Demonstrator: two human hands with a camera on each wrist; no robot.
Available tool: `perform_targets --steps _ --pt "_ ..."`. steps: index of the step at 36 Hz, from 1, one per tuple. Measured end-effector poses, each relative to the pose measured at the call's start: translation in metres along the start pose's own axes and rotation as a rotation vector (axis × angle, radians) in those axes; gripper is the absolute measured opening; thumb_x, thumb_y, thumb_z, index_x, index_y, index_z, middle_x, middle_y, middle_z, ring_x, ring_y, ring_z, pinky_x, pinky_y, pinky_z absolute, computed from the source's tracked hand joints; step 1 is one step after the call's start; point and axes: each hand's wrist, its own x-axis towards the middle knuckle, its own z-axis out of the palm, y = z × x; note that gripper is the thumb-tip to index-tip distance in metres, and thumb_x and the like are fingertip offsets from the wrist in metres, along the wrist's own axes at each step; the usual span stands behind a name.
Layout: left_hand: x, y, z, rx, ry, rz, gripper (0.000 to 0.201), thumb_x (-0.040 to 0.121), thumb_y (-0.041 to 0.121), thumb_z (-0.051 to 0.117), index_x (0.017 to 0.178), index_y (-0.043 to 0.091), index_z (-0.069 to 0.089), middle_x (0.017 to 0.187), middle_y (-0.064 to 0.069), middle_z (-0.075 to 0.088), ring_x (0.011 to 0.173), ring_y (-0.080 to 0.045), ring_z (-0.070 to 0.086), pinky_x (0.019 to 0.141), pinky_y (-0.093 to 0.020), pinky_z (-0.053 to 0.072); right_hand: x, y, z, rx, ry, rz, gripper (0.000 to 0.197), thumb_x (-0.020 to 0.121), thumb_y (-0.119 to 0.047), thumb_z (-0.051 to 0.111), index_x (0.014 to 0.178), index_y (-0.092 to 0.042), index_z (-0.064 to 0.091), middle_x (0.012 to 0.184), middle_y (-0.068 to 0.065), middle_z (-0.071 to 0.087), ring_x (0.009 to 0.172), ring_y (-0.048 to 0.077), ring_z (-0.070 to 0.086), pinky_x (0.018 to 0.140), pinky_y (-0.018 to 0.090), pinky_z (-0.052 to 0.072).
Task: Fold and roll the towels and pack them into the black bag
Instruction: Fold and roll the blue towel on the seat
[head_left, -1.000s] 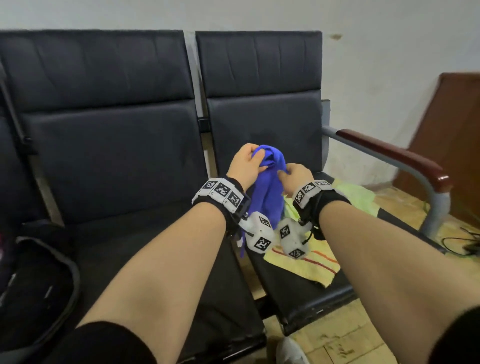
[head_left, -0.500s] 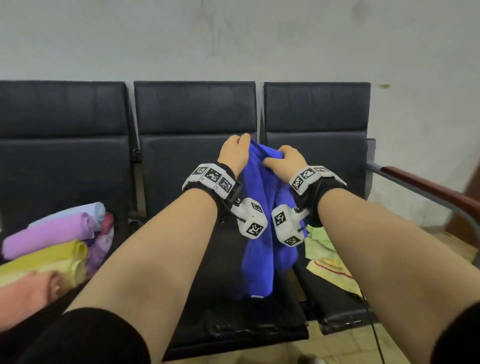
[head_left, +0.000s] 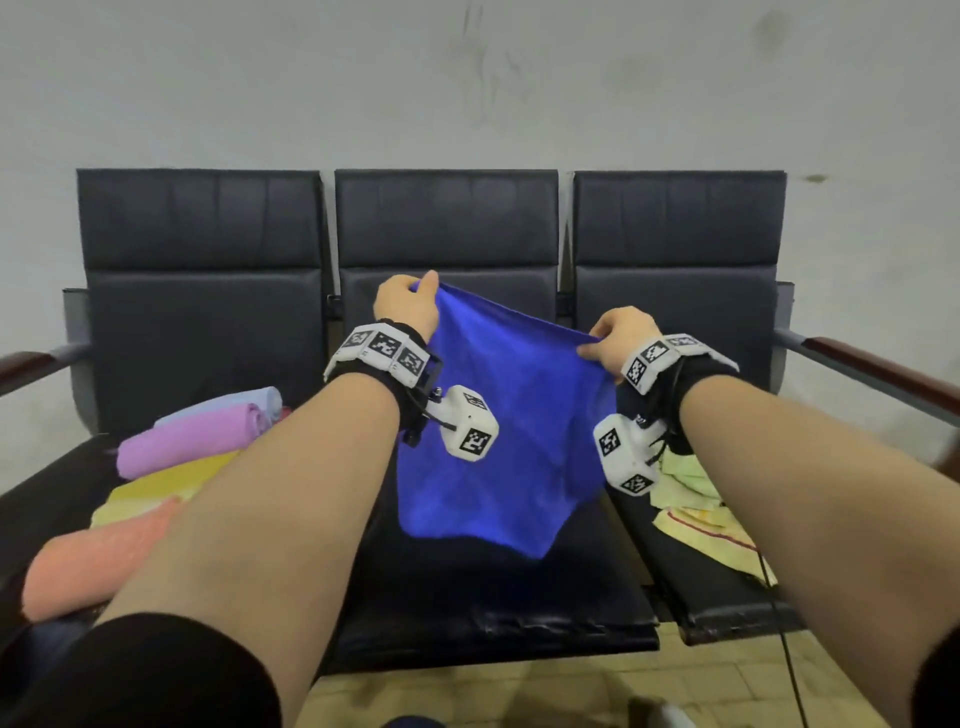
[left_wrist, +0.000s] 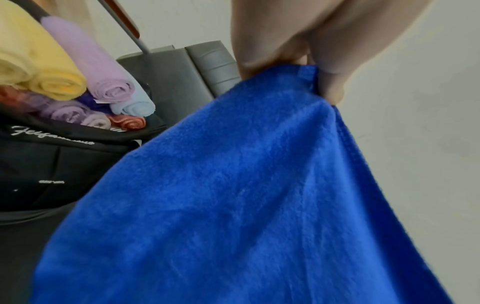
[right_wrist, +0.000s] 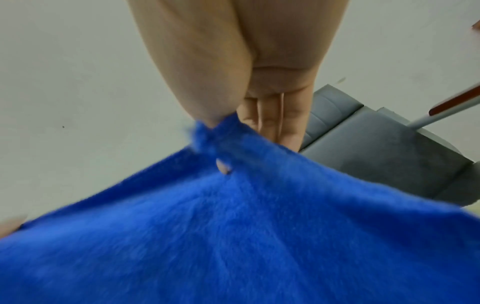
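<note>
A blue towel (head_left: 511, 431) hangs spread out above the middle seat of a black bench. My left hand (head_left: 410, 304) pinches its upper left corner and my right hand (head_left: 615, 335) pinches its upper right corner, both held up in the air. The left wrist view shows the blue towel (left_wrist: 233, 195) gripped between thumb and fingers (left_wrist: 330, 86). The right wrist view shows the same towel (right_wrist: 246, 236) pinched at its edge. The black bag (left_wrist: 52, 160) lies on the left seat, packed with several rolled towels (left_wrist: 78, 78). Those rolled towels (head_left: 187, 441) also appear in the head view.
The bench (head_left: 447, 223) has three black seats against a pale wall, with wood-topped armrests (head_left: 878, 371) at each end. Loose yellow-green cloths (head_left: 701, 509) lie on the right seat. A thin cable (head_left: 784, 649) hangs off the seat's front edge.
My hands have moved apart, spreading the bunched blue towel out flat between them. The view has shifted left, bringing the middle seat and the bag of rolled towels into sight.
</note>
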Motion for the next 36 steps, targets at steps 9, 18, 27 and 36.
perform_targets --steps 9,18,27,36 --pt "0.020 -0.011 -0.024 0.041 0.125 -0.077 0.035 0.095 0.030 0.057 0.097 -0.003 0.067 0.104 -0.024 0.067 0.100 -0.037 0.061 0.083 -0.032 0.044 0.010 -0.002 -0.029 -0.104 -0.071 0.016 0.021 0.084 -0.024 0.073 0.099 -0.010 0.070 0.087 0.005 0.062 0.082 0.022 0.059 0.072 0.028 0.043" --pt "0.040 -0.047 -0.017 0.299 -0.027 -0.154 0.038 0.095 0.041 0.055 0.072 0.011 0.062 0.082 -0.011 0.062 0.093 -0.032 0.058 0.080 -0.031 0.040 0.036 0.002 -0.001 -0.178 -0.072 0.144 0.032 0.082 -0.036 0.074 0.082 -0.007 0.063 0.082 0.011 0.070 0.082 0.029 0.069 0.078 0.035 0.055" --pt "0.087 -0.071 -0.010 0.217 -0.016 -0.118 0.040 0.092 0.043 0.059 0.068 0.011 0.061 0.047 0.001 0.056 0.058 -0.021 0.062 0.061 -0.026 0.049 0.078 0.003 0.022 0.292 0.045 0.179 0.008 0.089 -0.006 0.064 0.097 -0.009 0.064 0.076 0.013 0.068 0.054 0.026 0.069 0.056 0.032 0.060" --pt "0.094 -0.076 0.001 -0.397 0.006 0.076 0.031 0.093 0.032 0.062 0.066 0.017 0.064 0.069 -0.011 0.059 0.072 -0.013 0.062 0.085 -0.030 0.054 0.079 0.000 0.032 0.487 0.450 -0.021 0.016 0.092 -0.007 0.057 0.103 -0.005 0.068 0.101 0.013 0.067 0.082 0.015 0.053 0.070 0.011 0.033"
